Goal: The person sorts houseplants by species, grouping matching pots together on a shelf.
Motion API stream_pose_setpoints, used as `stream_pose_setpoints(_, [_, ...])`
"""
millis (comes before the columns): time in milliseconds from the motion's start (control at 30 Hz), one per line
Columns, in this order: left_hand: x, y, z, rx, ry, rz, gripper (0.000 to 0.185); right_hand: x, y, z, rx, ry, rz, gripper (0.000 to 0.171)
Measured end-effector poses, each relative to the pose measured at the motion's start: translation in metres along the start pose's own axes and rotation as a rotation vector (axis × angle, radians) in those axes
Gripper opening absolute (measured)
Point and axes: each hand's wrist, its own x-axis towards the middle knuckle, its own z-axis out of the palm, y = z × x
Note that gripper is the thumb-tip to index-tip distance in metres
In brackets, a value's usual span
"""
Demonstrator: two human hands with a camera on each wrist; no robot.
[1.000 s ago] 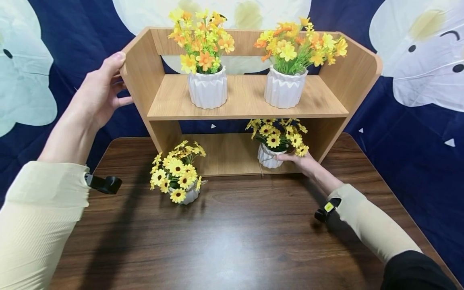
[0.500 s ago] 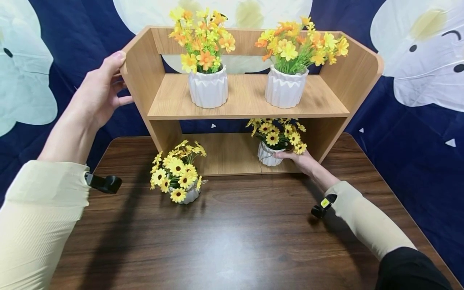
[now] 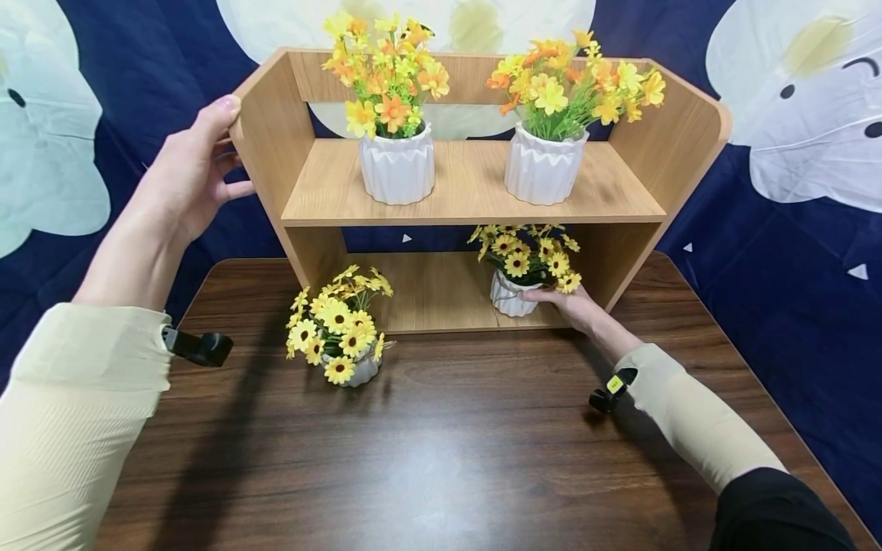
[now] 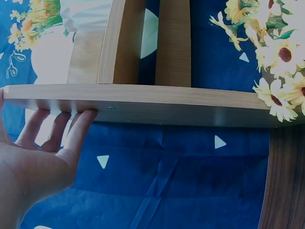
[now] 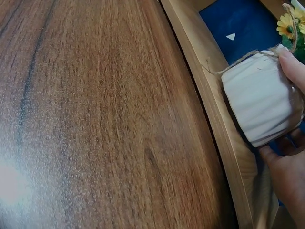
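The right hand [image 3: 575, 308] reaches into the lower bay of the wooden shelf [image 3: 468, 191] and wraps its fingers round the small white pot of yellow daisies [image 3: 513, 295], thumb toward the front and fingers behind, as the right wrist view shows it. The pot stands upright on the lower board, toward the right end, its blooms just under the upper board; whether its base is fully down or a touch lifted is hard to tell from here. The left hand [image 3: 189, 172] holds the shelf's left side panel at its top corner, thumb over the edge and fingers flat against the outer face (the left wrist view shows them pressed along the board).

A second daisy pot [image 3: 341, 333] sits on the dark table [image 3: 441, 459] just in front of the shelf's left half, nearer the left hand than the right, with open space in the lower bay directly behind it. Two taller white pots with orange and yellow flowers [image 3: 468, 164] stand on the upper board.
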Motion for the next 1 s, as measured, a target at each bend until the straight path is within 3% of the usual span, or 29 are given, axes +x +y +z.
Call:
stream_pose_setpoints(700, [0.0014, -0.0003, -0.0007, -0.005, -0.002, -0.006, 0.053, 0.0000, 0.0015, 0.0013, -0.024, 0.036, 0.023, 0.084])
stream_pose_setpoints(1000, [0.0006, -0.0005, -0.0004, -0.001, 0.001, -0.003, 0.053, -0.0006, 0.0004, 0.0002, -0.050, 0.020, 0.045, 0.079])
